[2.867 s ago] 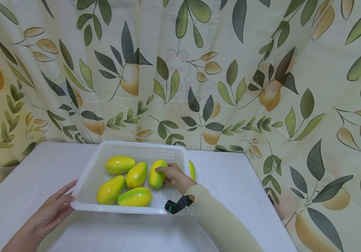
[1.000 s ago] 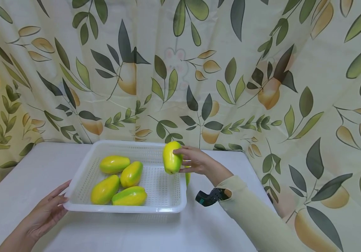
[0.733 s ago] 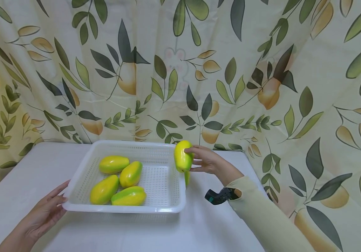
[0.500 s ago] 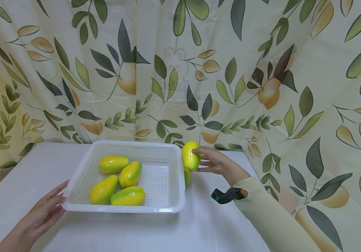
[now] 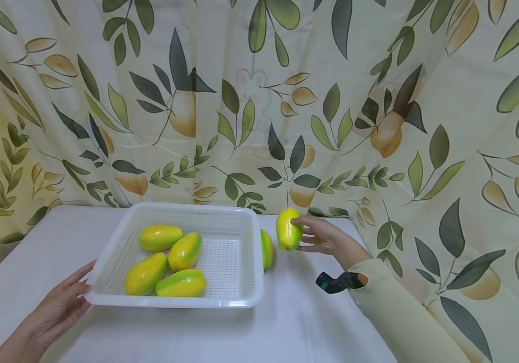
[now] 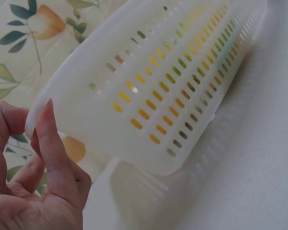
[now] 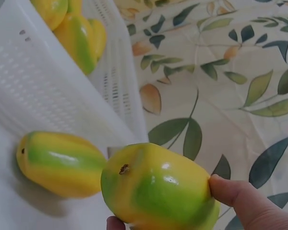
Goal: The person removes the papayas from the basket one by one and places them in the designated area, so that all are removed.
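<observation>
My right hand (image 5: 325, 236) holds a yellow-green papaya (image 5: 289, 229) above the table, right of a white plastic basket (image 5: 241, 302). In the right wrist view the thumb (image 7: 237, 196) presses one end of this papaya (image 7: 158, 187), and a fingertip shows below it. With thumb and fingers, my left hand (image 5: 62, 307) pinches the rim at the basket's left end; the left wrist view shows that hand (image 6: 48, 167) at the rim (image 6: 36, 112). Several papayas (image 5: 181, 282) lie in the basket's left and middle part. Another papaya (image 7: 62, 163) rests on the table against the basket's right side.
The basket stands on a white-covered table (image 5: 196, 335). Behind it hangs a curtain (image 5: 259, 101) printed with leaves and fruit. A dark band (image 5: 338, 282) is around the right wrist.
My right hand has lifted a papaya out of the basket and carried it right, past the rim. The basket has shifted slightly left, with my left hand still at its rim.
</observation>
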The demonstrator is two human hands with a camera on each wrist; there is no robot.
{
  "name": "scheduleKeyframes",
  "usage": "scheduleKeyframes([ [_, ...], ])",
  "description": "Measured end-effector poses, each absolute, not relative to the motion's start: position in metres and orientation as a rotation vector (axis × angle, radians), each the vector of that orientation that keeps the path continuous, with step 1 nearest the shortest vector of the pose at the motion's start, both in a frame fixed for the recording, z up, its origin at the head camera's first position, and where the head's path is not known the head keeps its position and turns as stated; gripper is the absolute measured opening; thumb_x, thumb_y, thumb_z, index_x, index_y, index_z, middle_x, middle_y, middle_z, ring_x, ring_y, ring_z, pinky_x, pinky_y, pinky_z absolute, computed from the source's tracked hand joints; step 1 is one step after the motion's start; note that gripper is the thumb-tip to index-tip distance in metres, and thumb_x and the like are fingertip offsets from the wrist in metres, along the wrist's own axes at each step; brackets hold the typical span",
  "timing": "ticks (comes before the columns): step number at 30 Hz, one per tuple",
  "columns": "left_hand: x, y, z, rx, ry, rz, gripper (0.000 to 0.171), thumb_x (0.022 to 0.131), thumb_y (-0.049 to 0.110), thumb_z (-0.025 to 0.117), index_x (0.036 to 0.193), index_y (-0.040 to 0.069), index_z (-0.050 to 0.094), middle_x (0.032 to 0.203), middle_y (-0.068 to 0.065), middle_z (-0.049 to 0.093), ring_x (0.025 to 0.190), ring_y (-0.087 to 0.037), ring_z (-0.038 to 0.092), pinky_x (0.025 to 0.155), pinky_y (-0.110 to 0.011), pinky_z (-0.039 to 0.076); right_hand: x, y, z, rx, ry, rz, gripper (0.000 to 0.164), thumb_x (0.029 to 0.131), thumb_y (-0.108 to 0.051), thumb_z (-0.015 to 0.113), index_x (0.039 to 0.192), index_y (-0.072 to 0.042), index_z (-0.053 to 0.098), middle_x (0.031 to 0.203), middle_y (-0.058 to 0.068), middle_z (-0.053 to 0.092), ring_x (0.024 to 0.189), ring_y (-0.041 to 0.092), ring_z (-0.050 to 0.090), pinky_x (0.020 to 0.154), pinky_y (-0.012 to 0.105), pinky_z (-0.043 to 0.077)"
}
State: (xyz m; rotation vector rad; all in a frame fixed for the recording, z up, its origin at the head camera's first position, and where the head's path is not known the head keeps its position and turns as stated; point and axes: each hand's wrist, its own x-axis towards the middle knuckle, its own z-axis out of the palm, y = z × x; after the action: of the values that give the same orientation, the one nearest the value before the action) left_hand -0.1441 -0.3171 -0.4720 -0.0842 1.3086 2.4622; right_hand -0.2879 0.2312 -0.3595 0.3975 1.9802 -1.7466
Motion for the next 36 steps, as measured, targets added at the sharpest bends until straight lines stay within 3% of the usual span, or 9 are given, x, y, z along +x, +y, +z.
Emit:
scheduleKeyframes([
  [21, -0.143, -0.323, -0.474, -0.112, 1.329, 2.451, 0.052, 0.101, 0.0, 0.041, 0.112, 0.04, 0.072, 0.108, 0.009, 0.069, 0.097, -0.013, 0.068, 0.086, -0.028, 0.058, -0.292, 0.253, -0.392, 0.583, 1.932, -1.754, 0.076, 0.092, -0.029, 0.066, 0.152, -0.007, 0.026, 0.15, 0.026, 0.032, 0.121, 0.035, 0.047, 0.102, 0.047, 0.05],
  [36, -0.142, -0.322, -0.473, -0.107, 1.281, 2.463, 0.051, 0.102, 0.002, 0.039, 0.113, 0.04, 0.072, 0.109, 0.009, 0.069, 0.099, -0.015, 0.068, 0.087, -0.029, 0.058, -0.301, 0.259, -0.414, 0.695, 1.881, -1.735, 0.08, 0.09, -0.027, 0.068, 0.153, -0.008, 0.024, 0.153, 0.027, 0.03, 0.127, 0.036, 0.044, 0.104, 0.047, 0.049],
])
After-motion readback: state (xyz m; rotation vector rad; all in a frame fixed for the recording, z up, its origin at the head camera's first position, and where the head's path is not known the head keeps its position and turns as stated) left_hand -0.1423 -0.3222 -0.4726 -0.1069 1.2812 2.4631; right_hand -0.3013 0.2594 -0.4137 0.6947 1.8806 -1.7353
